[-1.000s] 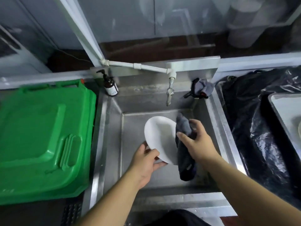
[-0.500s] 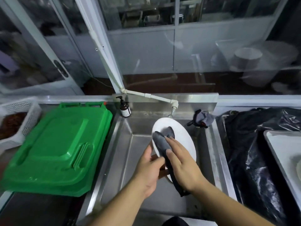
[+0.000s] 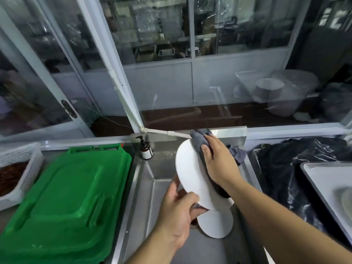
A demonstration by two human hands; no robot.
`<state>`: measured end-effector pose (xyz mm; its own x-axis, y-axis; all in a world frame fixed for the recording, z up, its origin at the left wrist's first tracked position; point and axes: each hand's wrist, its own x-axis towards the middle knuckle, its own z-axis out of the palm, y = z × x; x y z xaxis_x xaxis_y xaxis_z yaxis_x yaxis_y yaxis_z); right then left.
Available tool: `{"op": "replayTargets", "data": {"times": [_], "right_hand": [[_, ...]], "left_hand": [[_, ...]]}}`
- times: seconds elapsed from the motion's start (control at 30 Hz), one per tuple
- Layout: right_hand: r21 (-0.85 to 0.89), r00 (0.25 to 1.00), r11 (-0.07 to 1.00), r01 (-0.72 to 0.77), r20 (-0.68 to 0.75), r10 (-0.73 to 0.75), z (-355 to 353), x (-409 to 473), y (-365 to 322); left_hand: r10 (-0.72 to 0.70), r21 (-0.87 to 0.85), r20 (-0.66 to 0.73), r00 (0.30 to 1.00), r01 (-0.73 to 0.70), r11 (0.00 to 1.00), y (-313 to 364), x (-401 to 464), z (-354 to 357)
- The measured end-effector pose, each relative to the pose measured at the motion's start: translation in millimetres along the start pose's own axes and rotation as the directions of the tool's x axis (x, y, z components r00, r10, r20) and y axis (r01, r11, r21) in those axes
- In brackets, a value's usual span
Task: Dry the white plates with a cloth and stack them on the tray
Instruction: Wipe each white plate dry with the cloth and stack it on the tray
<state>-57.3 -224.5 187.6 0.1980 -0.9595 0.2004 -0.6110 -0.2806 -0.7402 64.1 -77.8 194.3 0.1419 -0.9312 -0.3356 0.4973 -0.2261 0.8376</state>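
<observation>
I hold the white plate tilted up on edge over the sink, so its face is toward me and any drips fall into the basin rather than on the tray. My left hand pinches its lower rim, thumb on the front and fingers curled behind, which steadies it against the push of wiping. My right hand presses the grey cloth against the plate's upper right edge, fingers wrapped over the fabric, and the cloth trails down behind my palm (its dark tail hangs past my wrist). I judge I am in the middle of drying this one, working round the rim.

Below it, at the sink's bottom near the front edge, a second white plate lies waiting, mostly hidden by the first. A brown pump bottle stands at the sink's back left corner, and another grey rag sits on the back right rim. Left of the sink is a green lid, with a white basket beyond it. To the right, past black plastic sheeting, is the tray, at the right edge of the view; what lies on it is too cut off to tell.
</observation>
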Motion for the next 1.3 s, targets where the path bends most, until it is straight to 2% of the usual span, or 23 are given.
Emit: {"op": "replayTargets", "data": {"times": [0.13,0.2,0.27,0.33,0.4,0.57,0.67,0.8,0.9,1.03,1.1,1.23,1.3], "right_hand": [[0.044,0.982,0.983,-0.177,-0.054,0.179,17.7,-10.6,-17.0],[0.079,0.964,0.961,-0.263,-0.027,0.266,30.7,-25.1,-27.4],[0.119,0.956,0.949,-0.292,0.02,0.292,44.9,-42.5,-42.9],[0.176,0.974,0.958,-0.226,0.048,0.221,56.6,-58.1,-63.1],[0.216,0.994,0.971,-0.098,0.063,0.086,61.9,-64.8,-80.0],[0.043,0.973,0.985,0.167,0.154,-0.172,50.6,-42.9,-90.7],[-0.025,0.975,0.977,0.213,0.072,-0.21,42.3,-20.4,-86.7],[-0.013,0.99,0.995,0.103,-0.097,-0.103,23.8,9.7,-71.4],[-0.016,0.986,1.0,0.021,-0.165,-0.024,14.7,16.3,-53.3],[0.118,0.948,0.97,-0.212,-0.215,0.233,14.5,10.6,-40.6],[0.161,0.939,0.953,-0.257,-0.19,0.286,15.0,5.2,-35.9],[0.243,0.966,0.937,-0.25,-0.01,0.26,4.6,-5.5,-20.3],[0.277,0.966,0.927,-0.253,0.013,0.26,-5.7,-6.9,-10.2]], "left_hand": [[0.055,0.027,-0.025,0.998,-0.054,0.998,25.2,9.1,-15.2],[0.063,0.042,-0.045,0.997,-0.061,0.997,34.4,16.1,-24.4],[0.06,0.062,-0.059,0.996,-0.056,0.996,40.4,23.2,-35.5],[0.048,0.087,-0.054,0.997,-0.043,0.995,44.2,27.8,-45.9],[0.028,0.094,-0.023,0.999,-0.026,0.995,47.0,29.0,-52.8],[-0.019,0.062,0.073,0.997,0.014,0.998,49.6,24.4,-63.6],[-0.014,0.052,0.112,0.994,0.008,0.999,48.0,13.7,-59.6],[0.003,0.033,0.128,0.992,-0.007,0.999,46.4,1.7,-52.1],[0.029,0.046,0.111,0.993,-0.034,0.998,49.8,-1.5,-48.5],[0.059,0.103,0.102,0.993,-0.069,0.992,54.7,-3.5,-46.2],[0.063,0.116,0.088,0.994,-0.073,0.991,57.0,-3.7,-46.7],[0.075,0.145,0.053,0.996,-0.082,0.986,62.6,-1.9,-54.4],[0.083,0.173,0.059,0.995,-0.092,0.981,64.6,-1.7,-58.4]]}}
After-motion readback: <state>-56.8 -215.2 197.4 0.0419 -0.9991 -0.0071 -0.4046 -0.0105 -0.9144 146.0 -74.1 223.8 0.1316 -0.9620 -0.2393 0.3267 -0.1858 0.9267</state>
